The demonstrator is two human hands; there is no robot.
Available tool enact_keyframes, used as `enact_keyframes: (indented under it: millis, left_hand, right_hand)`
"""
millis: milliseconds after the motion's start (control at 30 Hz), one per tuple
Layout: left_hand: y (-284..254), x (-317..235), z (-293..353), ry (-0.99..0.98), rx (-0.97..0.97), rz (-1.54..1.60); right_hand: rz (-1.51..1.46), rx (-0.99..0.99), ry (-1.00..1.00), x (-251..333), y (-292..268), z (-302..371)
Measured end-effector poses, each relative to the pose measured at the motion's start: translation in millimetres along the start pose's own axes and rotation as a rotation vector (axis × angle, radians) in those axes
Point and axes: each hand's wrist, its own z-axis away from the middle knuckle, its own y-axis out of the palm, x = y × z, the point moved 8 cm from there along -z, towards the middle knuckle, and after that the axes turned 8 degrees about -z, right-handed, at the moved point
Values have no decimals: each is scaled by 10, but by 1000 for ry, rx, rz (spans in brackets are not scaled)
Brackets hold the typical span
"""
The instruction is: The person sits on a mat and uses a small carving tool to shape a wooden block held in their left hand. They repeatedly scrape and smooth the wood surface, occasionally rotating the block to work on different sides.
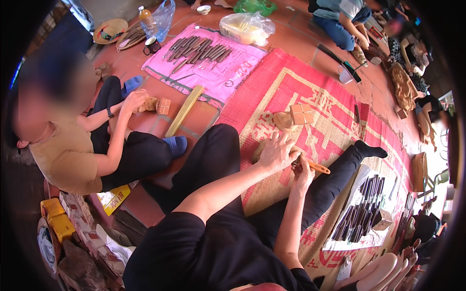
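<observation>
My left hand (275, 154) is closed over a brown carved wooden piece (257, 151), most of it hidden under the palm and fingers. Close beside it, my right hand (303, 175) grips a tool with a flat orange handle (319, 168); its working end is covered by my fingers. Just beyond my left hand, on the red and tan woven mat (252, 121), rests another carved wooden piece (283, 121) with a squared block (302, 114) marked by crossing lines.
At left, a seated person holds a similar carving (154, 105). Dark chisel-like tools (199, 48) cover a pink cloth (230, 72); more tools (361, 208) lie on white sheeting at right. A wooden bar (184, 111), a mug (151, 45) and a plastic bag (246, 28) are farther off.
</observation>
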Motion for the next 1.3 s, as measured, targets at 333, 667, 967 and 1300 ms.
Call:
enact_keyframes:
  millis: [333, 667, 967, 1300]
  left_hand:
    - [23, 4, 10, 6, -27, -3]
    - [39, 22, -10, 0, -9, 31]
    - [1, -28, -6, 26, -31, 32]
    - [4, -12, 0, 22, -36, 30]
  right_hand:
    - [78, -16, -19, -62, -56, -32]
    - [226, -8, -8, -66, -61, -78]
    - [283, 6, 8, -359, -555, -42]
    - [127, -43, 89, -342, -459, 175]
